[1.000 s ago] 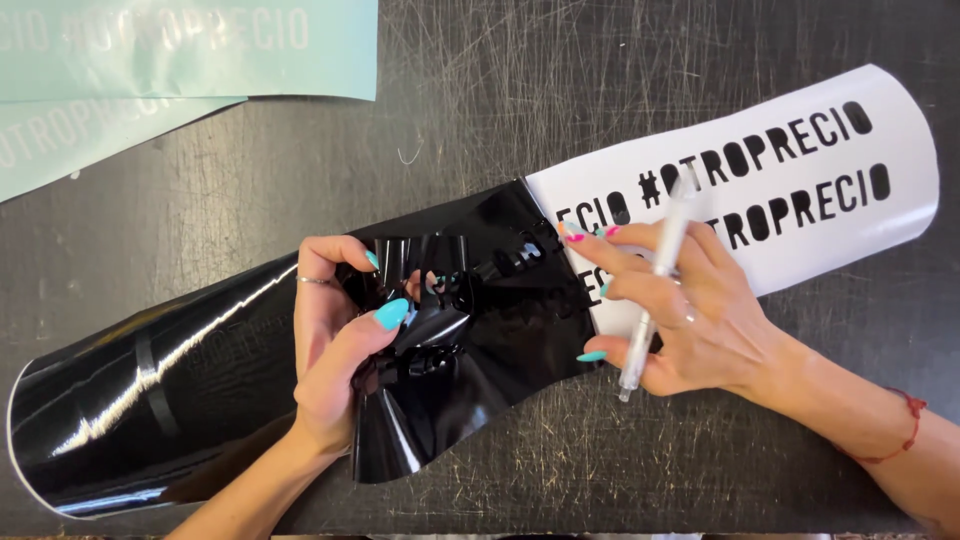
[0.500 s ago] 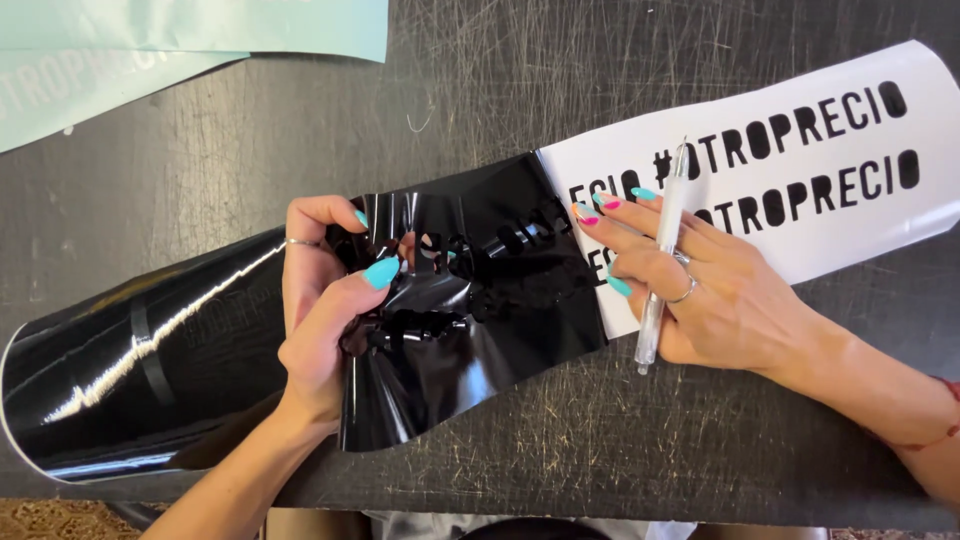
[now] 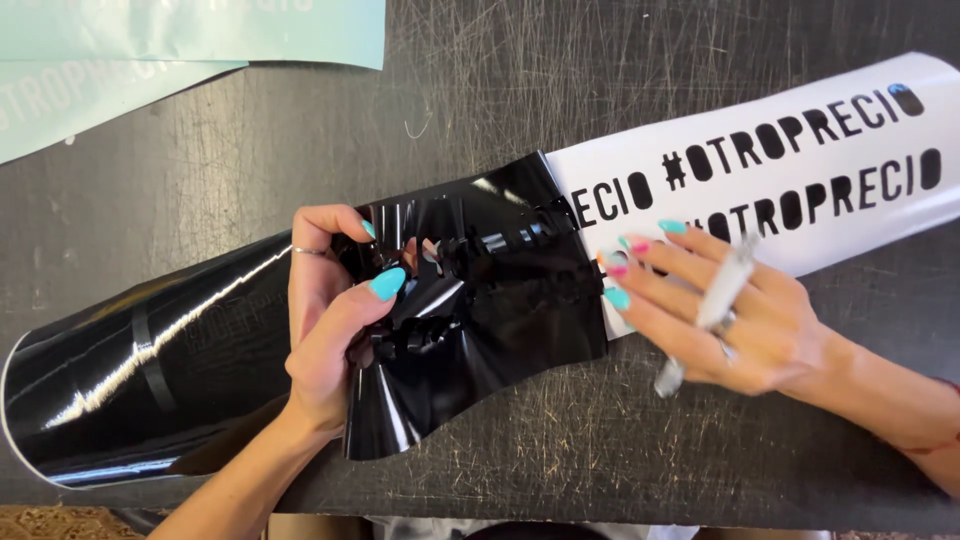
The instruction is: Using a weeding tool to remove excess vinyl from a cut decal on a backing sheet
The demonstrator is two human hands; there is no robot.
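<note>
Dark, heavily scratched desk; pale teal sheets at far corner; patterned floor below near edge.

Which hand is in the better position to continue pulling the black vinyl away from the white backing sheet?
Probably the left hand: it grips the crumpled black vinyl. The right hand lies flat on the white backing sheet, pinning it near the peel line, with a pen-like tool between its fingers.
</note>
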